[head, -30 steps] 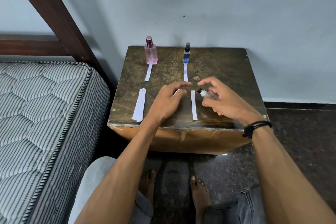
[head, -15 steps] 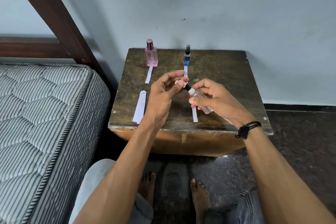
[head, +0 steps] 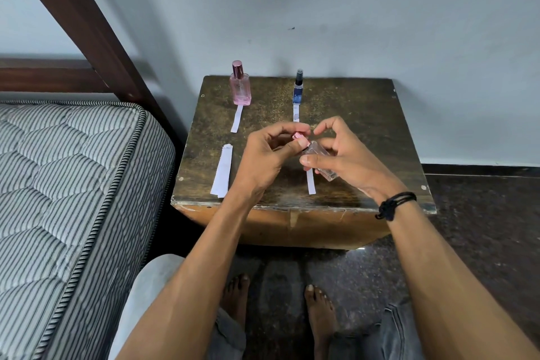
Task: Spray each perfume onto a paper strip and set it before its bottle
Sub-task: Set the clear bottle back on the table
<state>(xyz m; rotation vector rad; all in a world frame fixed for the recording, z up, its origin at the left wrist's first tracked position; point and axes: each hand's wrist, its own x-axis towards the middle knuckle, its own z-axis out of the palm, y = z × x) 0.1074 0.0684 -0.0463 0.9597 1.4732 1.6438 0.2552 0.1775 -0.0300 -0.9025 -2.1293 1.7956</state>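
Pink metallic cap [head: 298, 135] is pinched by fingertips of the left hand [head: 263, 156] at the top of a clear glass bottle [head: 325, 168], gripped tilted by curled fingers of the right hand [head: 350, 159] above the wooden table [head: 365, 126].

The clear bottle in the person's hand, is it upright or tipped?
Tipped. The clear bottle lies slanted in the right hand, neck towards the pink cap in the left hand.

No text, label or number can be read on anything here
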